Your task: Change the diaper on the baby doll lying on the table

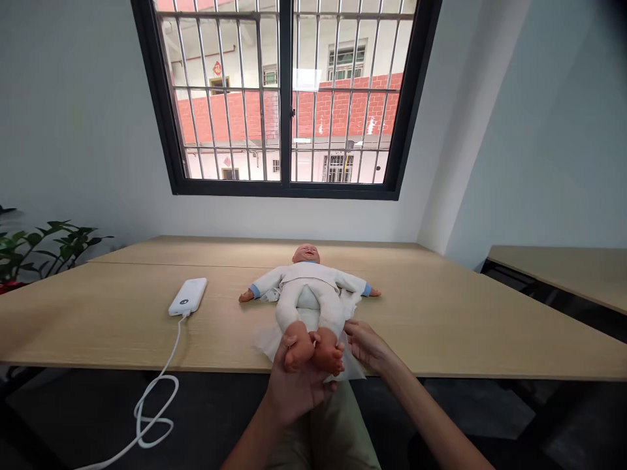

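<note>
A baby doll point(308, 281) in a white outfit with blue cuffs lies on its back on the table, arms spread and head away from me. My left hand point(300, 385) is under its bare feet point(313, 352), with the fingers wrapped round the ankles from below. Under the doll lies a thin, translucent white sheet point(267, 339), whose edge hangs over the table's front. My right hand point(366, 344) is beside the doll's leg on the right, its fingers closed at the sheet's edge. Its fingertips are partly hidden against the white material.
On the left of the wooden table point(441, 326) lies a white power bank point(188, 296). Its white cable point(171, 356) drops over the front edge in loops. A leafy plant point(53, 245) stands at the far left. A barred window point(287, 98) is in the wall behind; another table point(563, 271) is at right.
</note>
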`<state>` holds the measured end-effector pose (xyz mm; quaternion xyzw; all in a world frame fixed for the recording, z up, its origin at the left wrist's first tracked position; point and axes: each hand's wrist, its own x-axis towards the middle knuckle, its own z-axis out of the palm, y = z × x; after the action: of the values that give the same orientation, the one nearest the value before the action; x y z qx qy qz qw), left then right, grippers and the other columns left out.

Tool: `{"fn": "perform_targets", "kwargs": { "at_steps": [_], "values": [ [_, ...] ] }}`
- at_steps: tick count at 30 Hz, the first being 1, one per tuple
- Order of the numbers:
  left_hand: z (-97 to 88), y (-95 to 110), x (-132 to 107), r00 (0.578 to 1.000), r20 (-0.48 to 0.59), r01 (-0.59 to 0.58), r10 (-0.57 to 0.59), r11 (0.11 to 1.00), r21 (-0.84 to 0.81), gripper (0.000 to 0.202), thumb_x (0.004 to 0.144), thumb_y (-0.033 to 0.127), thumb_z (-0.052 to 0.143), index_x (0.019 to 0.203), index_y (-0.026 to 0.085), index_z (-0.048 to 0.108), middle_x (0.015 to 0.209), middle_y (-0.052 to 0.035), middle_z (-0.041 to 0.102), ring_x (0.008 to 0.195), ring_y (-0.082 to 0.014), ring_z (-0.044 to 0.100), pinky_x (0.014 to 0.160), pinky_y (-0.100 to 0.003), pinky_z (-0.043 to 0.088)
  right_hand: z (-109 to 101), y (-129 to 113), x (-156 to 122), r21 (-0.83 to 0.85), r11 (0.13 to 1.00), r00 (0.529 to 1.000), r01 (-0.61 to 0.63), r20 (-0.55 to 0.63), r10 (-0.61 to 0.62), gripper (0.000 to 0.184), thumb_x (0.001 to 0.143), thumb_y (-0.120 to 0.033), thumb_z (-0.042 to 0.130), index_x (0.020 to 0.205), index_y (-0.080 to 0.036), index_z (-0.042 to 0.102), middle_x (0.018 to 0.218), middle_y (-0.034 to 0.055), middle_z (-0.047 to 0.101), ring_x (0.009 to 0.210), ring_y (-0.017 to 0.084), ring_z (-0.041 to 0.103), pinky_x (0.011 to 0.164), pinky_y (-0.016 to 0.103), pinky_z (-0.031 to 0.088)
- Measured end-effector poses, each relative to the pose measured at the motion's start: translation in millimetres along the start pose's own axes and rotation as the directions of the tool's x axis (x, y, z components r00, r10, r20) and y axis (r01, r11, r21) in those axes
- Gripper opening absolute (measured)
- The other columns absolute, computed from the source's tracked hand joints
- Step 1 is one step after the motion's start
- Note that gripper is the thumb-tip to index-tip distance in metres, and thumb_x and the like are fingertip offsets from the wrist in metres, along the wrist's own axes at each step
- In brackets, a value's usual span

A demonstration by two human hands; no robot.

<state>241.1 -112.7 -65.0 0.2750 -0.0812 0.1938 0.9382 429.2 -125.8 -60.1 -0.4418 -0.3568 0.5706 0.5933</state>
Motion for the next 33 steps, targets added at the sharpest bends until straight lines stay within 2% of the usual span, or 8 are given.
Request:
{"fn": "perform_targets", "kwargs": {
  "at_steps": [9, 12, 16, 20, 24, 27, 30, 33],
  "values": [
    [23.9, 28.6, 25.5, 0.999, 0.015, -0.053, 0.052, 0.996, 0.078, 0.028, 0.08, 0.047, 0.059, 0.087, 0.019, 0.06, 0.105, -0.0098, 0.055, 0.092, -0.0263, 0.055, 0.071, -0.031, 0.037, 6.8, 5.8, -1.6, -0.143, 0.981, 0.987, -0.129, -0.117, 0.112, 0.063, 0.059, -0.032, 0.08, 0.112, -0.015, 0.051, 0.084, 0.0042, 0.066, 0.07, 0.017, 0.063, 0.062, 0.025, 0.049],
    [30.8, 36.9, 37.6, 0.997, 0.034, -0.072, 0.069, 0.993, 0.096, 0.03, 0.081, 0.047, 0.058, 0.083, 0.018, 0.057, 0.101, -0.0098, 0.052, 0.089, -0.0254, 0.054, 0.07, -0.03, 0.035, 11.1, 3.5, -7.7, -0.148, 0.983, 0.993, -0.106, -0.075, 0.096, 0.066, 0.054, -0.032, 0.083, 0.109, -0.012, 0.053, 0.094, 0.0068, 0.067, 0.079, 0.019, 0.064, 0.072, 0.027, 0.05],
    [23.8, 28.4, 39.9, 0.996, 0.039, -0.081, 0.079, 0.994, 0.067, 0.029, 0.082, 0.047, 0.057, 0.085, 0.018, 0.058, 0.103, -0.0102, 0.053, 0.089, -0.0257, 0.053, 0.069, -0.03, 0.036, 8.5, 4.7, -20.0, -0.182, 0.983, 0.999, -0.023, 0.037, 0.03, 0.059, 0.056, -0.033, 0.081, 0.103, -0.007, 0.057, 0.096, 0.0078, 0.067, 0.088, 0.017, 0.064, 0.079, 0.022, 0.048],
    [13.4, 6.8, 18.4, 0.999, -0.044, 0.001, -0.002, 1.0, -0.014, 0.031, 0.085, 0.05, 0.054, 0.09, 0.02, 0.06, 0.11, -0.0101, 0.055, 0.095, -0.0258, 0.054, 0.073, -0.033, 0.038, -8.2, 8.2, -23.5, -0.333, 0.937, 0.993, -0.104, -0.087, 0.08, 0.068, 0.071, -0.039, 0.072, 0.127, -0.01, 0.045, 0.082, 0.0031, 0.066, 0.062, 0.011, 0.059, 0.056, 0.019, 0.044],
    [8.2, -13.3, -9.6, 0.996, -0.079, 0.037, -0.045, 0.994, -0.103, 0.033, 0.086, 0.051, 0.055, 0.099, 0.022, 0.065, 0.129, -0.0126, 0.053, 0.11, -0.0268, 0.054, 0.084, -0.039, 0.041, -31.1, -0.9, -24.2, -0.618, 0.775, 0.985, -0.128, -0.169, 0.029, 0.052, 0.09, -0.035, 0.049, 0.134, -0.01, 0.041, 0.08, 0.0034, 0.063, 0.051, 0.012, 0.052, 0.047, 0.024, 0.042],
    [5.5, -24.3, -24.3, 0.988, -0.143, 0.036, -0.059, 0.987, -0.157, 0.043, 0.085, 0.056, 0.056, 0.103, 0.018, 0.067, 0.134, -0.0172, 0.051, 0.123, -0.0293, 0.048, 0.1, -0.045, 0.036, -34.5, -15.6, -29.8, -0.836, 0.549, 0.933, 0.005, -0.194, -0.304, 0.042, 0.093, -0.035, 0.043, 0.125, -0.01, 0.052, 0.088, 0.0074, 0.065, 0.067, 0.016, 0.061, 0.065, 0.031, 0.05],
    [3.9, -29.6, -36.3, 0.973, -0.225, 0.016, -0.057, 0.983, -0.181, 0.061, 0.081, 0.067, 0.058, 0.108, 0.013, 0.068, 0.129, -0.02, 0.055, 0.132, -0.0325, 0.04, 0.111, -0.05, 0.026, -15.0, -24.8, -38.4, -0.911, 0.315, 0.79, 0.267, 0.02, -0.613, 0.034, 0.094, -0.036, 0.044, 0.116, -0.015, 0.059, 0.107, 0.0079, 0.064, 0.097, 0.018, 0.061, 0.089, 0.035, 0.047],
    [1.7, -26.5, -49.7, 0.97, -0.226, 0.047, -0.089, 0.982, -0.184, 0.075, 0.07, 0.072, 0.067, 0.116, 0.013, 0.066, 0.136, -0.0211, 0.05, 0.135, -0.036, 0.037, 0.111, -0.053, 0.024, 14.7, -20.4, -42.9, -0.819, 0.106, 0.692, 0.564, 0.398, -0.602, 0.03, 0.099, -0.034, 0.038, 0.112, -0.021, 0.061, 0.116, 0.0029, 0.062, 0.116, 0.016, 0.054, 0.105, 0.036, 0.039]
  ]
}}
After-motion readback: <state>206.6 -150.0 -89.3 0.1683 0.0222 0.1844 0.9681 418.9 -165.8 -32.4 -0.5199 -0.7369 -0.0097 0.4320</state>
